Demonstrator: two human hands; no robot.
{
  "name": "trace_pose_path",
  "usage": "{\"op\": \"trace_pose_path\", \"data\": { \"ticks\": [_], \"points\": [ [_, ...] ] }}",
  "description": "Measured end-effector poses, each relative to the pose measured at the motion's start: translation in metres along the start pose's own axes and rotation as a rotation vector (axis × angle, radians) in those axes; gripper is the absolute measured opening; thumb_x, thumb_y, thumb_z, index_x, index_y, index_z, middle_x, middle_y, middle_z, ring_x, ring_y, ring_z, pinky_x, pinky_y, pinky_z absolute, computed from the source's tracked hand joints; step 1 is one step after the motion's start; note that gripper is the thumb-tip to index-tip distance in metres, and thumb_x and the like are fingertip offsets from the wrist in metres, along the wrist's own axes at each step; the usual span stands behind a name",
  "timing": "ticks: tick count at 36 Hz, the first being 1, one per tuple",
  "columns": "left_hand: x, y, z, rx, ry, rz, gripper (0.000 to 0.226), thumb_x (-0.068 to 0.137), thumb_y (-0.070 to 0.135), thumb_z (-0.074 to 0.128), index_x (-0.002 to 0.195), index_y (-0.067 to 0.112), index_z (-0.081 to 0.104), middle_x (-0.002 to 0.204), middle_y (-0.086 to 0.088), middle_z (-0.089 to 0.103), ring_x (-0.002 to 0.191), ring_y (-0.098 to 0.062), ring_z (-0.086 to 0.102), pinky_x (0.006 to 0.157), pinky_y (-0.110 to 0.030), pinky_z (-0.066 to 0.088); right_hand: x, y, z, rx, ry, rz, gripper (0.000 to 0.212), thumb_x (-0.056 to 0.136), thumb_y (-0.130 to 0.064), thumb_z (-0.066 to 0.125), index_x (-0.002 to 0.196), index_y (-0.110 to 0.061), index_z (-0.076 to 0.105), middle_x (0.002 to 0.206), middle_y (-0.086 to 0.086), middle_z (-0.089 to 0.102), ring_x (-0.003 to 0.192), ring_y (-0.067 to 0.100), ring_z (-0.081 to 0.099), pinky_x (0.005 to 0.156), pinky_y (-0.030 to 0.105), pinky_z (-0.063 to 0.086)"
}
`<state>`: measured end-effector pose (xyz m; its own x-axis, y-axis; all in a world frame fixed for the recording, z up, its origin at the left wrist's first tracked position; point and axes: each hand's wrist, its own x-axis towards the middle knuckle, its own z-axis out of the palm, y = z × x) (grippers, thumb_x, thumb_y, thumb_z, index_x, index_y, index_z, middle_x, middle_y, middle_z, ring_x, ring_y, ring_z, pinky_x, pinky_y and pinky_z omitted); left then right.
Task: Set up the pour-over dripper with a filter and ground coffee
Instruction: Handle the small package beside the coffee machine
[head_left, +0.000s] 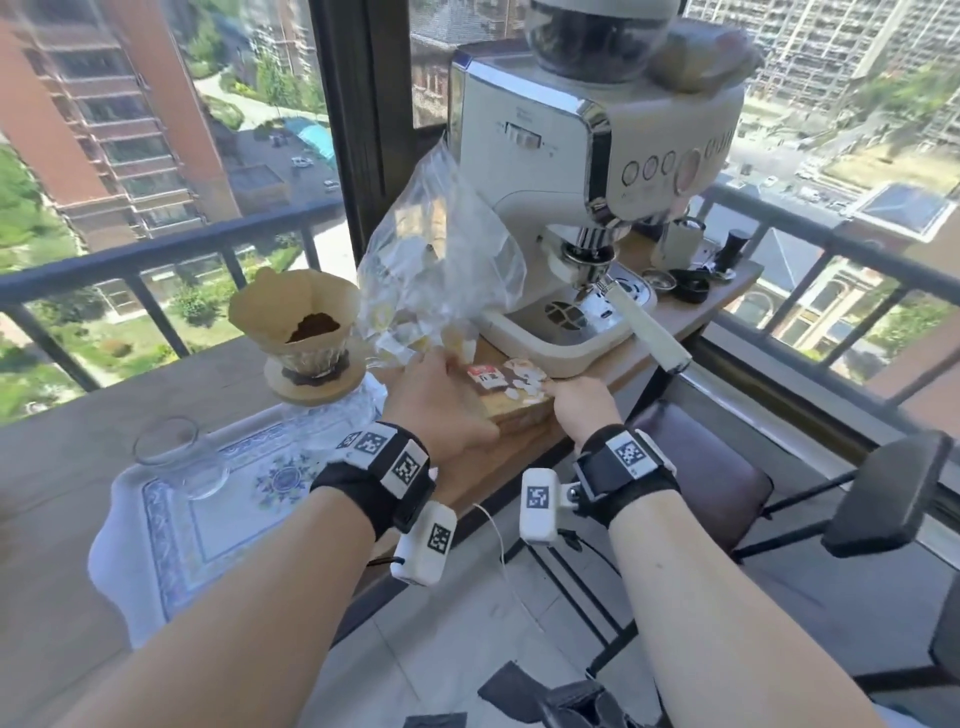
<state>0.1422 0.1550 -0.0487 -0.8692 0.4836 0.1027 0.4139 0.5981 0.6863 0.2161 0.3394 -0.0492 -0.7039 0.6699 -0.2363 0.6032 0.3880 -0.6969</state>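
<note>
A glass dripper (306, 358) on a wooden collar stands on a clear server at the tray's far edge. It holds a brown paper filter (291, 306) with a small heap of ground coffee (313, 326) in it. Just right of it, a crumpled clear plastic bag (436, 249) with pale paper pieces inside stands upright. My left hand (436, 405) grips the bag at its bottom. My right hand (582, 408) lies with curled fingers at the right end of a wooden box (519, 413) topped with small packets (498, 379); what it holds is hidden.
An espresso machine (587, 156) with a white-handled portafilter (649, 332) stands behind the box. A glass cup (176, 457) sits on a patterned tray (171, 551). A tamper and small cups stand at the far right of the shelf. A railing runs behind; a chair (701, 467) is below.
</note>
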Motion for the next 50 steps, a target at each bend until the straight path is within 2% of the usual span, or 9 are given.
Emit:
{"op": "trace_pose_path", "data": {
  "ticks": [2, 4, 8, 15, 24, 29, 36, 41, 50],
  "points": [
    [-0.003, 0.005, -0.001, -0.121, 0.029, 0.045, 0.110, 0.041, 0.065, 0.084, 0.136, 0.022, 0.049, 0.123, 0.008, 0.054, 0.110, -0.011, 0.057, 0.091, -0.024, 0.048, -0.002, 0.002, -0.001, -0.025, -0.041, 0.000, 0.035, 0.102, -0.014, 0.048, 0.127, -0.001, 0.069, 0.121, 0.023, 0.068, 0.112, 0.039, 0.065, 0.097, 0.039, 0.053],
    [-0.005, 0.010, -0.001, -0.212, 0.052, 0.071, 0.109, 0.042, 0.067, 0.085, 0.134, 0.025, 0.047, 0.122, 0.011, 0.052, 0.110, -0.008, 0.055, 0.089, -0.021, 0.046, -0.006, 0.007, 0.002, 0.146, -0.092, 0.055, 0.033, 0.099, -0.011, 0.050, 0.119, 0.008, 0.068, 0.090, 0.019, 0.071, 0.076, 0.032, 0.069, 0.072, 0.038, 0.059],
    [-0.010, 0.013, 0.001, -0.286, 0.095, 0.092, 0.104, 0.047, 0.057, 0.084, 0.136, 0.031, 0.039, 0.127, 0.015, 0.048, 0.114, -0.002, 0.051, 0.082, -0.010, 0.040, -0.019, 0.010, 0.014, 0.273, -0.208, 0.093, 0.029, 0.094, -0.014, 0.047, 0.080, -0.001, 0.069, 0.070, 0.016, 0.076, 0.046, 0.023, 0.060, 0.049, 0.029, 0.052],
    [-0.013, 0.008, 0.011, -0.334, 0.066, 0.091, 0.104, 0.045, 0.059, 0.090, 0.133, 0.031, 0.042, 0.125, 0.015, 0.055, 0.112, -0.003, 0.058, 0.093, -0.024, 0.053, -0.026, 0.014, 0.019, 0.275, -0.185, -0.003, 0.018, 0.083, -0.030, 0.059, 0.067, -0.024, 0.062, 0.069, -0.004, 0.062, 0.070, 0.019, 0.060, 0.080, 0.042, 0.056],
    [-0.021, 0.005, 0.010, -0.355, -0.013, 0.046, 0.116, 0.043, 0.070, 0.087, 0.140, 0.021, 0.047, 0.125, 0.012, 0.060, 0.110, -0.003, 0.059, 0.085, -0.006, 0.040, -0.030, -0.001, 0.000, 0.318, -0.187, -0.097, 0.029, 0.096, -0.011, 0.050, 0.079, -0.007, 0.073, 0.094, 0.028, 0.072, 0.073, 0.030, 0.071, 0.078, 0.051, 0.064],
    [-0.022, 0.005, 0.009, -0.326, -0.055, 0.045, 0.101, 0.054, 0.053, 0.093, 0.141, 0.026, 0.050, 0.124, 0.013, 0.059, 0.110, -0.005, 0.058, 0.079, -0.007, 0.038, -0.039, -0.022, -0.021, 0.290, -0.161, -0.244, 0.003, 0.090, -0.019, 0.072, 0.092, -0.017, 0.074, 0.094, 0.011, 0.074, 0.084, 0.026, 0.074, 0.068, 0.041, 0.065],
    [-0.014, 0.005, 0.000, -0.415, -0.312, 0.076, 0.094, 0.068, 0.030, 0.093, 0.151, 0.031, 0.048, 0.136, 0.004, 0.062, 0.110, -0.009, 0.070, 0.096, -0.036, 0.059, -0.044, -0.029, -0.031, 0.010, -0.243, -0.320, 0.064, 0.094, -0.015, 0.060, 0.153, -0.034, 0.044, 0.127, 0.008, 0.064, 0.108, 0.030, 0.069, 0.095, 0.052, 0.057],
    [-0.016, 0.018, 0.004, -0.387, -0.280, 0.097, 0.122, 0.045, 0.047, 0.093, 0.152, 0.021, 0.040, 0.128, 0.005, 0.052, 0.108, -0.008, 0.065, 0.087, -0.035, 0.063, -0.048, -0.027, -0.030, 0.045, -0.317, -0.290, 0.060, 0.097, -0.008, 0.055, 0.152, -0.029, 0.047, 0.133, 0.008, 0.063, 0.103, 0.030, 0.072, 0.086, 0.051, 0.062],
    [-0.008, 0.013, 0.002, -0.392, -0.199, 0.123, 0.062, 0.072, 0.011, 0.082, 0.128, 0.025, 0.058, 0.121, 0.012, 0.070, 0.109, -0.008, 0.068, 0.093, -0.038, 0.060, -0.045, -0.019, -0.042, -0.009, -0.235, -0.297, 0.047, 0.094, -0.020, 0.070, 0.139, -0.026, 0.057, 0.113, 0.009, 0.068, 0.091, 0.028, 0.073, 0.086, 0.047, 0.062]
  ]
}}
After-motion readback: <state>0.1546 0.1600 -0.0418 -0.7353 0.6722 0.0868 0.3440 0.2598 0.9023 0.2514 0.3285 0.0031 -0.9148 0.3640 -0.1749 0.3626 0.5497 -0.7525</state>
